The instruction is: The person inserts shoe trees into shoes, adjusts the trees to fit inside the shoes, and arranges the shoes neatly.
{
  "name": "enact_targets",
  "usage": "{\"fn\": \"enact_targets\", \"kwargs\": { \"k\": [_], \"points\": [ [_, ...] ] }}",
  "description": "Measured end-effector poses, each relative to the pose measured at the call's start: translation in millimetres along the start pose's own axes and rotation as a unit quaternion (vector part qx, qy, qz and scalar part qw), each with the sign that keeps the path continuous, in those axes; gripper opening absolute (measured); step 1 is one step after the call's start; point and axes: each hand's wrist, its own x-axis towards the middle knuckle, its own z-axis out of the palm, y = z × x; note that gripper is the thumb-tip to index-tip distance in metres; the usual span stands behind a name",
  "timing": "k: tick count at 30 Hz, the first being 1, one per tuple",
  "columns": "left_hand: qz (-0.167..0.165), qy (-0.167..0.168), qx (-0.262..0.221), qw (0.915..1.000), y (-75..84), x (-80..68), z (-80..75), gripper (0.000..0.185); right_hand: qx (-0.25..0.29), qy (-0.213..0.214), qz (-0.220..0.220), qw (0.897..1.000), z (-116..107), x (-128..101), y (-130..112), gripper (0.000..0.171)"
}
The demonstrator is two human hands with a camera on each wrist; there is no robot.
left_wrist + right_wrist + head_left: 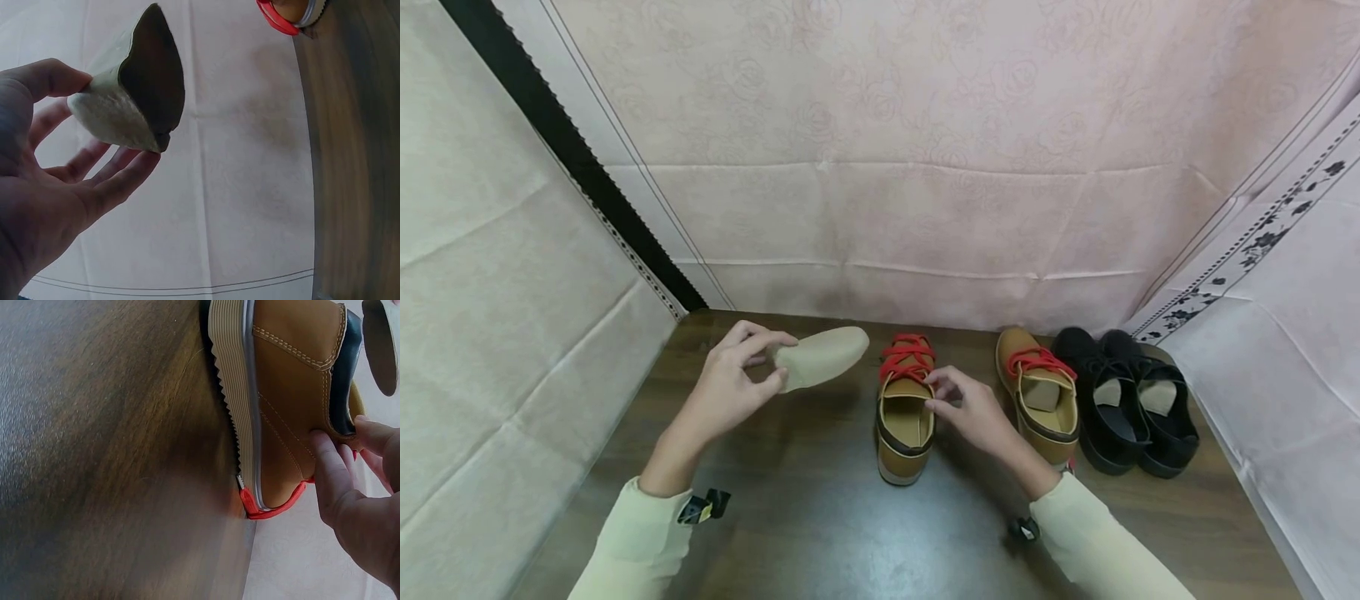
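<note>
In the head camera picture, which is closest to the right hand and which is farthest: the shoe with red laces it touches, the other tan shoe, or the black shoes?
1. The tan shoe in the middle: the right hand has its fingers on it.
2. The second tan shoe, just to that hand's right.
3. The black shoes, farthest right, beside the pink cloth.

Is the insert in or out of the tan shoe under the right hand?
Out: the left hand pinches the insert in the air; the tan shoe shows an open cavity.
</note>
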Motion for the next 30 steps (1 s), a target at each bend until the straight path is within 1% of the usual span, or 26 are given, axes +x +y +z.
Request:
{"fn": "enact_targets", "kwargs": {
  "k": [7, 13, 18, 23, 27, 30],
  "points": [
    [0.007, -0.028, -0.004, 0.9996, 10.8, -0.5, 2.9, 0.034, 0.009, -0.001, 0.002, 1.000, -0.4, -0.8, -0.4, 0.028],
    [0.030, -0.052, -0.003, 0.9982, 17.2, -0.5, 5.1, 0.035, 0.015, -0.007, 0.013, 1.000, 0.4, -1.1, -1.3, 0.028],
    [0.041, -0.091, 0.006, 0.9950, 24.1, -1.9, 7.8, 0.037, 0.019, -0.012, 0.019, 1.000, 1.4, -1.3, -2.0, 0.027],
    [0.033, -0.130, -0.004, 0.9910, 31.2, -2.9, 11.3, 0.038, 0.017, -0.011, 0.018, 1.000, 1.5, -1.3, -2.2, 0.027],
    [0.035, -0.146, -0.003, 0.9886, 36.5, -3.7, 14.7, 0.038, 0.016, -0.008, 0.016, 1.000, 0.5, -0.7, -3.2, 0.026],
    [0.048, -0.153, 0.001, 0.9870, 39.8, -4.4, 17.4, 0.038, 0.014, -0.007, 0.017, 1.000, 0.0, -0.5, -3.4, 0.025]
  ]
}}
